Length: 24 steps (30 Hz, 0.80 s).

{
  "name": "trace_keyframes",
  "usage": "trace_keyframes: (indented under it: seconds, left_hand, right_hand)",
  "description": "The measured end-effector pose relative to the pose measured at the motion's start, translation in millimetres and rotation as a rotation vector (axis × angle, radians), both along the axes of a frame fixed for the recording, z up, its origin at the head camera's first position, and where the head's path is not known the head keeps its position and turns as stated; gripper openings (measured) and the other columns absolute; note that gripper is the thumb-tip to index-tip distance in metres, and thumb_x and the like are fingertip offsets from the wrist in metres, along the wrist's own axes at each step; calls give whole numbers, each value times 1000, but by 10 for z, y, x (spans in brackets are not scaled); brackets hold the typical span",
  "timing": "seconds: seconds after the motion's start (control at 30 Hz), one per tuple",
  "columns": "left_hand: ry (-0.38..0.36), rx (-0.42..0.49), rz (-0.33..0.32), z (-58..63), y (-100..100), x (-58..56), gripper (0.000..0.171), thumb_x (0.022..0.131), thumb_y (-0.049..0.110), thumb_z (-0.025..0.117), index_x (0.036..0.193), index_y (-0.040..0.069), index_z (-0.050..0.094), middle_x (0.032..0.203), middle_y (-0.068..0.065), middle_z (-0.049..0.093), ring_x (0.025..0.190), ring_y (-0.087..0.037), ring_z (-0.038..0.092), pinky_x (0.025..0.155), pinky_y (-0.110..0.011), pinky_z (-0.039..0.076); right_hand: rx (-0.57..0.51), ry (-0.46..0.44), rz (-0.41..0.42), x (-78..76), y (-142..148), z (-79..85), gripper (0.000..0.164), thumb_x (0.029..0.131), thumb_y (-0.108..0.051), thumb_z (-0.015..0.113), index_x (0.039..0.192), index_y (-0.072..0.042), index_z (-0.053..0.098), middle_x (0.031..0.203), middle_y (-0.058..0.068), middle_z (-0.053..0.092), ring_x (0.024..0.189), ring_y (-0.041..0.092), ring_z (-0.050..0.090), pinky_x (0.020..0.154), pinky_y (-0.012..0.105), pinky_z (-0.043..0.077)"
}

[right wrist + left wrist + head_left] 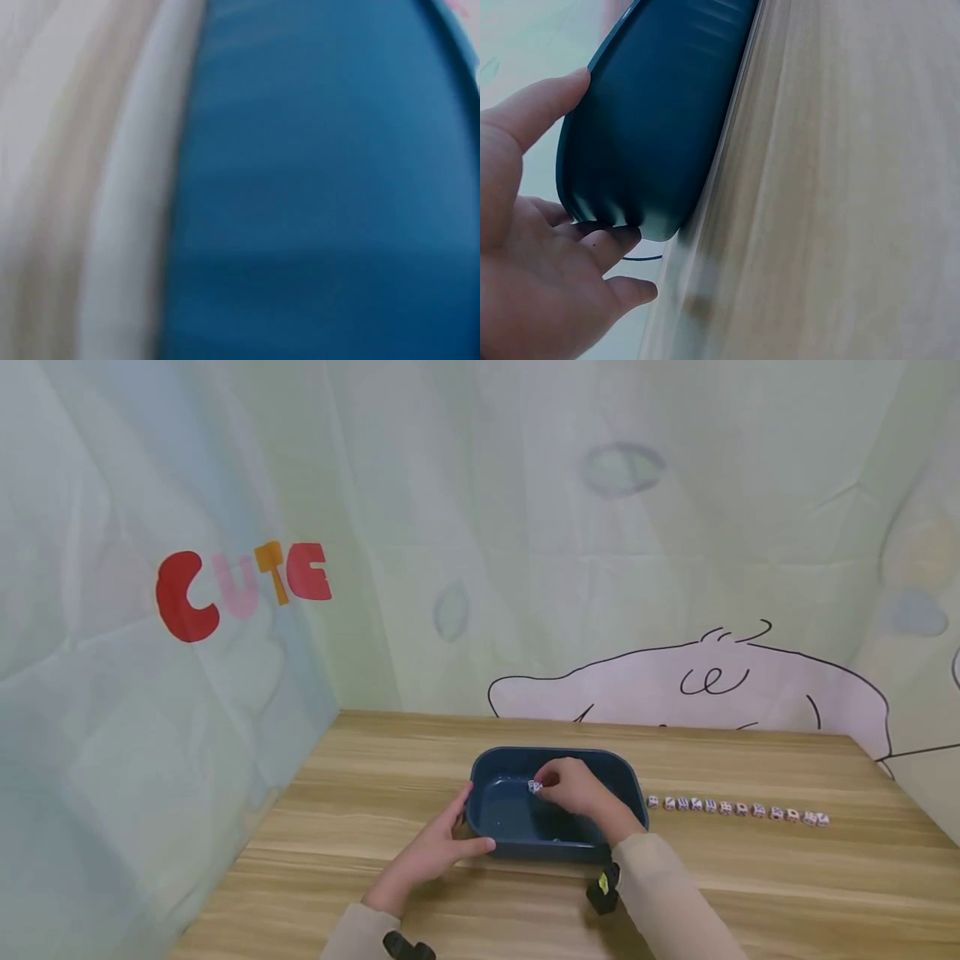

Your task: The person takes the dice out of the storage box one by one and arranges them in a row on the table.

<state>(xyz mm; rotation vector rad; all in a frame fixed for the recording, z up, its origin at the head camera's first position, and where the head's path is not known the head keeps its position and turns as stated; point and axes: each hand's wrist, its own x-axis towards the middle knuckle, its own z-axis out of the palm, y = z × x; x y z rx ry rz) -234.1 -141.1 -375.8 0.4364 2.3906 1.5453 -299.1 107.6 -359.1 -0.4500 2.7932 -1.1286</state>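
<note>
A dark blue rectangular plastic box (551, 852) stands on the table in the head view. My left hand (433, 847) holds its near left corner, with the thumb at the near rim and the other fingers against the left end. In the left wrist view, the thumb (559, 97) meets the rim of the box (649, 120). My right hand (576, 789) reaches inside the box and pinches small white dice (535, 786) at the fingertips; their exact number is hard to make out. The right wrist view shows only the blurred box wall (315, 180).
A row of several white dice with coloured pips (741, 809) runs rightward from the box's right end. A small pale piece (557, 840) shows inside the box by its near wall. The wooden table (360, 777) meets printed cloth walls (405, 635) behind and at left.
</note>
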Motion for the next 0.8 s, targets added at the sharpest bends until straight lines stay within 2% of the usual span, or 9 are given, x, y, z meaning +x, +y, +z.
trace_keyframes:
  seconds: [0.17, 0.37, 0.53, 0.67, 0.8]
  left_hand:
    - [10, 4, -6, -12, 6, -6, 97, 84, 32, 75, 156, 9, 12, 159, -23, 12, 141, -48, 19, 113, -58, 20]
    - [15, 10, -10, -27, -1, -16, 96, 85, 29, 74, 155, 8, 11, 159, -24, 11, 141, -50, 19, 113, -59, 20]
    - [17, 15, -12, -30, -3, -17, 96, 86, 27, 74, 155, 8, 11, 159, -24, 11, 141, -49, 19, 114, -58, 19]
    - [22, 17, -11, -26, 4, -9, 95, 86, 26, 74, 155, 8, 11, 158, -24, 12, 141, -49, 20, 113, -58, 20]
    - [30, 32, -12, -23, 0, -5, 95, 86, 24, 74, 155, 7, 11, 158, -24, 13, 141, -47, 20, 114, -57, 19]
  right_hand:
    - [-2, 73, 45, 114, 262, 215, 13, 90, -10, 65, 100, -3, 69, 90, 3, 66, 83, 15, 60, 75, 34, 53]
    - [-13, 90, 17, 256, 685, 474, 16, 91, -10, 63, 105, -2, 66, 93, 6, 66, 84, 17, 59, 75, 32, 53]
    - [-19, 146, 20, 371, 1147, 642, 19, 91, -8, 64, 106, 3, 65, 95, 9, 66, 84, 18, 60, 73, 29, 53]
    - [40, 187, -17, 480, 1579, 710, 20, 90, -7, 64, 106, 4, 65, 96, 9, 67, 84, 15, 60, 70, 24, 53]
    - [100, 203, -73, 567, 2031, 688, 20, 91, -7, 64, 107, 6, 64, 96, 11, 66, 81, 4, 57, 67, 22, 52]
